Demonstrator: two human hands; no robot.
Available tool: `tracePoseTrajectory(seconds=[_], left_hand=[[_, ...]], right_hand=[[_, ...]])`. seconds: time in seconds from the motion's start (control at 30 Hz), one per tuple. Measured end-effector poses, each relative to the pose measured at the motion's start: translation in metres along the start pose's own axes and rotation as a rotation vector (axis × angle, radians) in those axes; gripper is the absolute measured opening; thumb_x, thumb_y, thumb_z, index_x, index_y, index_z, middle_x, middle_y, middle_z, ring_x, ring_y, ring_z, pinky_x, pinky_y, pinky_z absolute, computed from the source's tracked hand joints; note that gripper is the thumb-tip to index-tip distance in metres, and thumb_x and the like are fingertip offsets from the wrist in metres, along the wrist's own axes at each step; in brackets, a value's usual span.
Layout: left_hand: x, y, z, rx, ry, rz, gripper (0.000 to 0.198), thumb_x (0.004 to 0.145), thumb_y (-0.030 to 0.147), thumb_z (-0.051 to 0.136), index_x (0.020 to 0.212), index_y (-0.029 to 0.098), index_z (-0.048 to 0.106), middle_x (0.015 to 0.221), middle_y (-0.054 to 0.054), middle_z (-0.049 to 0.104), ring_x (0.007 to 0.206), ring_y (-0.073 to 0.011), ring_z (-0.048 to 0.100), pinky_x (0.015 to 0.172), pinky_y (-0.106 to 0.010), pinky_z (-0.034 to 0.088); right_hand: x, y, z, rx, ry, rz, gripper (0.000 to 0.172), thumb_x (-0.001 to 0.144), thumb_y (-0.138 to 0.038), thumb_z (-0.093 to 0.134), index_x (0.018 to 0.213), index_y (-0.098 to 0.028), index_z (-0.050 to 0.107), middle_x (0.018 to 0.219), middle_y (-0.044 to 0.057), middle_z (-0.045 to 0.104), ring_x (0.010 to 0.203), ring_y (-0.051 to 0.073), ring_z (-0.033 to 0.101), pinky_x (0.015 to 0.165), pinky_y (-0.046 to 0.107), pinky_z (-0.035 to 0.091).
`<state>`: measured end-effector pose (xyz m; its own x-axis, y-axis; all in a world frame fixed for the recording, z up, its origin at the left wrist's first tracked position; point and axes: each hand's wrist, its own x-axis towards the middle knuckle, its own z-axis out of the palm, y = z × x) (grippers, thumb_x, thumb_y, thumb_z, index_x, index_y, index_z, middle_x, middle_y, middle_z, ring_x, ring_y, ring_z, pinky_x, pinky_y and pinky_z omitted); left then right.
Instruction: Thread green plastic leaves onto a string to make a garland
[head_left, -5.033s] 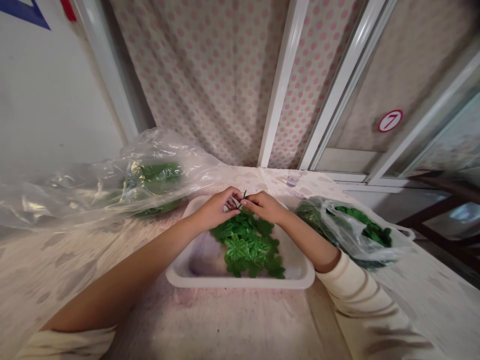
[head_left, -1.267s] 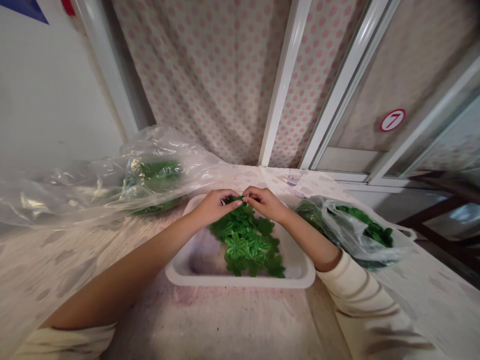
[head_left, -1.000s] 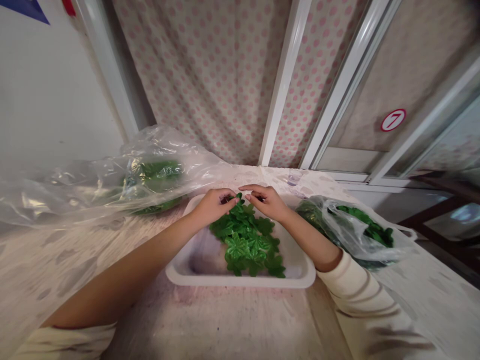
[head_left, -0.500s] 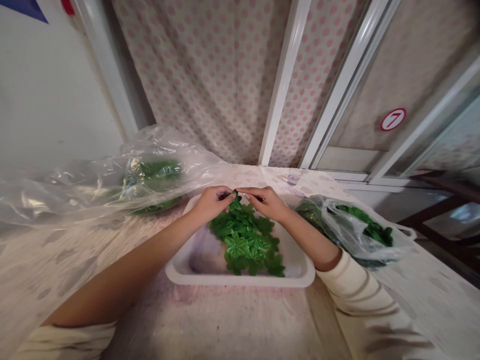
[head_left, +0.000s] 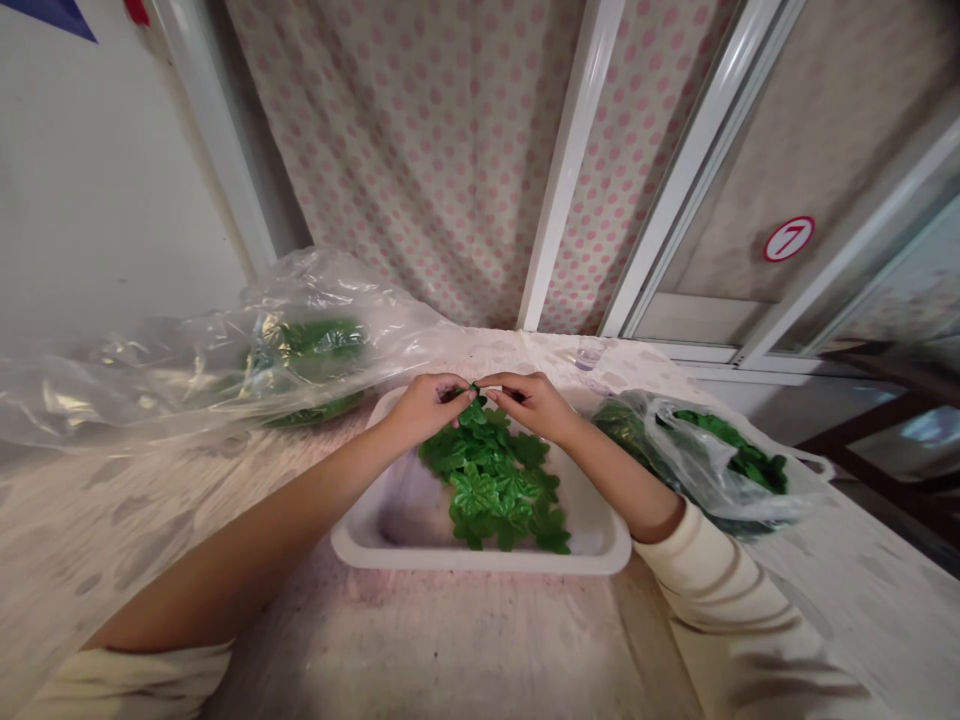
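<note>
Both hands meeting at tray's far side: left hand (head_left: 427,410) and right hand (head_left: 531,406) curled in, fingertips narrow, pinched on top leaf sprig (head_left: 472,392). I see glossy green leaves (head_left: 487,490) heaped mid-tray in white plastic tray (head_left: 480,564) — near-left floor bare. More leaves sit bagged: clear plastic bag (head_left: 307,340) on my left, second bag (head_left: 712,470) on my right.
</note>
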<state>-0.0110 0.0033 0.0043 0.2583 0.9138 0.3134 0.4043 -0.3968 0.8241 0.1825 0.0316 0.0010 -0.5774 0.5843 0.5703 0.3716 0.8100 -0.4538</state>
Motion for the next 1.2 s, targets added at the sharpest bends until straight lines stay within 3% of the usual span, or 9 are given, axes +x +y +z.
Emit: tracePoseTrajectory(seconds=[0.13,0.37,0.6,0.83,1.0,1.2], left_hand=[[-0.0006,-0.0026,0.0,0.038,-0.04,0.05,0.024,0.076,0.038,0.054,0.078,0.017,0.063,0.055,0.002,0.058,0.046,-0.0104,0.055,0.05,-0.021,0.041],[-0.0019,-0.0011,0.0004,0.009,-0.113,0.077,0.023,0.075,0.038,0.057,0.077,0.017,0.064,0.053,0.003,0.055,0.046,-0.0093,0.052,0.047,-0.02,0.039],[-0.0037,0.0018,-0.0003,-0.01,-0.099,0.11,0.034,0.075,0.032,0.058,0.105,0.019,0.054,0.057,0.007,0.048,0.047,-0.0078,0.05,0.049,-0.019,0.041],[-0.0036,0.0019,0.0004,0.057,-0.081,0.16,0.017,0.075,0.031,0.056,0.086,0.018,0.057,0.062,0.004,0.053,0.052,-0.0078,0.049,0.051,-0.019,0.04],[-0.0022,0.0,0.0005,0.108,-0.052,0.139,0.016,0.075,0.03,0.055,0.081,0.017,0.063,0.059,0.002,0.058,0.049,-0.0091,0.051,0.049,-0.02,0.04],[-0.0019,-0.0025,-0.0001,0.093,-0.078,0.122,0.018,0.077,0.031,0.054,0.081,0.017,0.063,0.056,0.003,0.057,0.047,-0.0093,0.053,0.049,-0.02,0.04]], right_hand=[[0.0002,0.0032,0.0013,-0.043,0.009,0.002,0.024,0.083,-0.032,0.053,0.097,-0.017,0.065,0.048,-0.006,0.04,0.044,0.008,0.036,0.049,0.019,0.031],[0.0003,0.0044,0.002,-0.038,-0.011,0.006,0.015,0.082,-0.028,0.053,0.088,-0.017,0.061,0.05,-0.007,0.039,0.046,0.007,0.036,0.049,0.018,0.028],[0.0,0.0007,0.0015,-0.011,-0.072,0.01,0.012,0.083,-0.025,0.05,0.087,-0.016,0.056,0.048,-0.008,0.037,0.044,0.007,0.034,0.048,0.017,0.027],[0.0003,0.0008,0.0016,0.025,-0.119,0.022,0.012,0.084,-0.026,0.048,0.088,-0.016,0.053,0.05,-0.007,0.044,0.045,0.007,0.034,0.049,0.017,0.027],[0.0005,0.0004,0.0018,0.054,-0.127,0.006,0.013,0.085,-0.028,0.047,0.088,-0.017,0.053,0.053,-0.006,0.047,0.046,0.007,0.036,0.05,0.017,0.028],[-0.0003,-0.0012,0.002,0.05,-0.126,0.011,0.014,0.085,-0.029,0.048,0.089,-0.017,0.052,0.049,-0.008,0.037,0.045,0.007,0.033,0.049,0.017,0.027]])
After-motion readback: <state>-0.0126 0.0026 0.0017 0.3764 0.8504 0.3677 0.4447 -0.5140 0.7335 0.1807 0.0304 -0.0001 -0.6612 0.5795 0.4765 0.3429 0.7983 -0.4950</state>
